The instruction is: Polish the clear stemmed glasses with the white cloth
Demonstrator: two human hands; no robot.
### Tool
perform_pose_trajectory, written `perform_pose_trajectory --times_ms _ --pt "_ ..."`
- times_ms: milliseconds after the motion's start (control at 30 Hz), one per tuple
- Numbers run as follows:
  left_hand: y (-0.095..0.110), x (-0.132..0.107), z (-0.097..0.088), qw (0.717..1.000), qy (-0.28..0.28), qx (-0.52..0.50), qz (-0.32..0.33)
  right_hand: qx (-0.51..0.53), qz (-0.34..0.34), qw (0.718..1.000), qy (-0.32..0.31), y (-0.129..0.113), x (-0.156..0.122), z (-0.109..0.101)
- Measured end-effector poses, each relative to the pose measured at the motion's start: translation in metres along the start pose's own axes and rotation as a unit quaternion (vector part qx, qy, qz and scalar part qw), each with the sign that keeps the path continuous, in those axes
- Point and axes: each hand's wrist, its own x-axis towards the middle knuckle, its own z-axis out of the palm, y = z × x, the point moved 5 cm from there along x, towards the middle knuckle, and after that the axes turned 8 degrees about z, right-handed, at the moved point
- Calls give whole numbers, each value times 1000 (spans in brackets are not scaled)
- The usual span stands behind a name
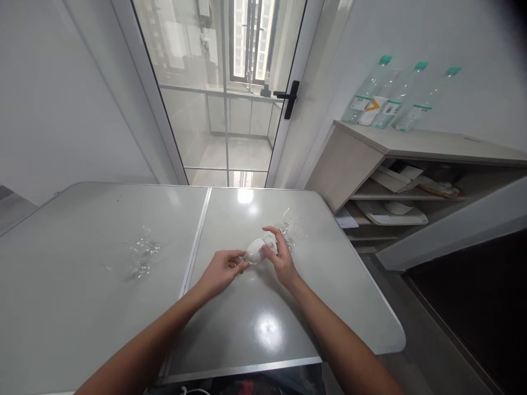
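Observation:
My right hand (282, 259) grips a smooth white rounded object (256, 249), shaped like a computer mouse, above the table. Its thumb lies on the near side, with the index finger arched over the top. At the object's left end, my left hand (225, 269) is closed in a pinch, with a bit of clear plastic (244, 258) at its fingertips. Just beyond my right hand lies a small heap of clear plastic strips (288, 227), partly hidden by the fingers. Another tangle of clear plastic strips (144, 252) rests on the table's left half.
The grey table (230, 334) has a metal seam running between its halves. Beyond it stands a glass door (247, 109) with a black handle (292, 100). To the right, several clear bottles (387, 101) top a wooden shelf unit (354, 142) holding trays and papers.

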Motion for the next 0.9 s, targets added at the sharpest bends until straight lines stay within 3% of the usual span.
perform_pose_trajectory --times_ms 33,100,167,200,267,333,433,533,600,667,767,833,900 --pt "-5 -1 4 994 -49 -86 -45 -1 -12 1000 -21 -4 -1 0" --pt "-12 -4 9 954 -131 -236 -132 0 -30 999 -42 -9 -3 0" --pt "-14 -5 9 926 -153 -299 -170 14 -29 999 -39 -9 -3 0" --pt "-14 -4 7 930 -142 -295 -164 23 -24 999 -33 -7 -2 0" --pt "-9 0 0 966 -83 -220 -108 36 -12 999 -10 -2 0 0" --pt "0 2 -8 997 -2 -75 -18 35 -3 999 35 4 3 -2" --pt "12 0 -8 985 67 138 81 33 11 997 68 11 5 0" --pt "8 -2 0 970 66 218 83 35 17 999 32 11 4 7" --pt "-1 -2 6 987 17 155 37 25 14 999 23 9 2 8" --pt "-8 -3 14 998 -60 6 -29 17 10 999 28 5 1 6" --pt "-11 -6 22 962 -150 -193 -122 15 -4 1000 13 1 -1 3" --pt "-12 -6 22 950 -163 -224 -141 15 -12 1000 -4 2 -2 4" --pt "-13 -3 17 972 -120 -171 -108 12 -7 1000 21 6 -1 3"
